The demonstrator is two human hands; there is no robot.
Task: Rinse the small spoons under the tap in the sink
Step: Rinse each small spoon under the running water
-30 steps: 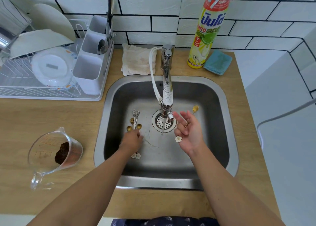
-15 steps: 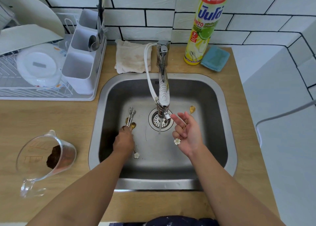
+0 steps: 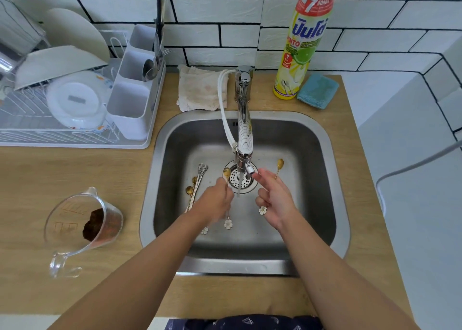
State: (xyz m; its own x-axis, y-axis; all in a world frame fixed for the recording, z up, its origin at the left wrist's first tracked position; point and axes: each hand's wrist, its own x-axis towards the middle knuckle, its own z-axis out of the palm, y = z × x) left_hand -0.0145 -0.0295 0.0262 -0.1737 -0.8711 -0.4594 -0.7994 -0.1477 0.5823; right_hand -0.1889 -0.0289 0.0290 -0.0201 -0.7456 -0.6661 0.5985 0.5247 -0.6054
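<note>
Left hand: left hand (image 3: pixel 215 202) grips a gold spoon (image 3: pixel 227 173), its bowl just beside the water stream (image 3: pixel 238 184).
Right hand: right hand (image 3: pixel 273 197) pinches a second spoon (image 3: pixel 279 165), bowl pointing away, flower end by the palm.
Tap: tap (image 3: pixel 243 129) runs over the drain (image 3: pixel 240 179).
Waiting: more spoons (image 3: pixel 196 184) lie on the sink (image 3: pixel 332 179) floor, left of the drain.
Progress: rinsing looks underway, several spoons left.

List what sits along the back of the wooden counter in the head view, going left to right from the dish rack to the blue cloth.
White wire dish rack → white plastic cutlery holder → stained cream folded cloth → chrome tap → yellow dish soap bottle with green cap → blue folded cloth.
</note>
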